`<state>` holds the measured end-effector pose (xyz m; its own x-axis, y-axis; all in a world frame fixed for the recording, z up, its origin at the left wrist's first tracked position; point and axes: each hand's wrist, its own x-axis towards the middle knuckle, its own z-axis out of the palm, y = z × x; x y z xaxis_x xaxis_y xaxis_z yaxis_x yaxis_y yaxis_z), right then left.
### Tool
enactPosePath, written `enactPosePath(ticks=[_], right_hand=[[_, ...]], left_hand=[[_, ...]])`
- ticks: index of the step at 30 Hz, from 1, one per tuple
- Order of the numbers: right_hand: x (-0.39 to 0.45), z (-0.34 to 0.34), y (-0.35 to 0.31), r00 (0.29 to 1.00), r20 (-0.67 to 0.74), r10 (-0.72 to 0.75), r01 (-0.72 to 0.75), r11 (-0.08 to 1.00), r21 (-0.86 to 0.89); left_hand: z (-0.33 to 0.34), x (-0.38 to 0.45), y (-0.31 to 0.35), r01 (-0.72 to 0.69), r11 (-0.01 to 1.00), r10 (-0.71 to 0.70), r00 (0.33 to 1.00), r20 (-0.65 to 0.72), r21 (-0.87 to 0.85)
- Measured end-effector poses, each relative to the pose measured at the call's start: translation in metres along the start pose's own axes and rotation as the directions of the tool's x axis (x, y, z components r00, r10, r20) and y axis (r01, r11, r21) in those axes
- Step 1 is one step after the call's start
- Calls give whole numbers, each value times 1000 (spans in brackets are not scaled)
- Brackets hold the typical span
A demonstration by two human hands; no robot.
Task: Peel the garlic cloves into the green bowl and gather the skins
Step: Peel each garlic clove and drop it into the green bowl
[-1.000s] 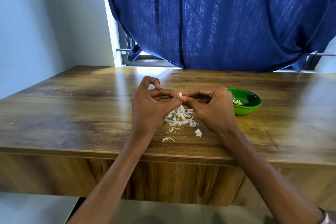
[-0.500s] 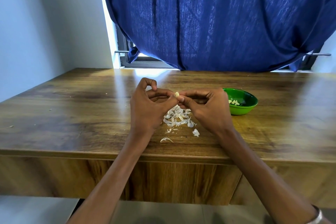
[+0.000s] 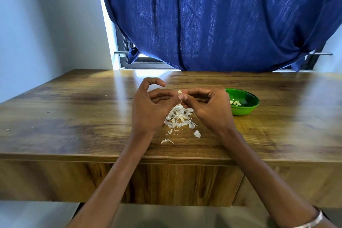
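Both hands, left hand [image 3: 151, 109] and right hand [image 3: 209, 109], pinch one garlic clove [image 3: 179, 92] in curled fingers above the skins [image 3: 180, 117] on the tabletop [image 3: 74, 116]; green bowl [image 3: 246, 111] just right.

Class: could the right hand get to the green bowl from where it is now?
Probably yes. The bowl sits just beyond the right hand with nothing between them, though that hand is pinching the clove with the left hand.
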<state>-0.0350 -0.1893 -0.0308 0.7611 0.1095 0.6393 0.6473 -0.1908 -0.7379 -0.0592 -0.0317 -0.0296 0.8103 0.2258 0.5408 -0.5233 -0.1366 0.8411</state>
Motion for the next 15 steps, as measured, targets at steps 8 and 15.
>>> enactPosePath(ticks=[8,15], right_hand=[[2,-1,3,998,15,54,-54,998,28],[4,-1,3,993,60,105,-109,992,70]], left_hand=[[-2,3,-4,56,998,-57,998,-2,-40],[-1,3,-4,58,998,-58,998,-38,-3]])
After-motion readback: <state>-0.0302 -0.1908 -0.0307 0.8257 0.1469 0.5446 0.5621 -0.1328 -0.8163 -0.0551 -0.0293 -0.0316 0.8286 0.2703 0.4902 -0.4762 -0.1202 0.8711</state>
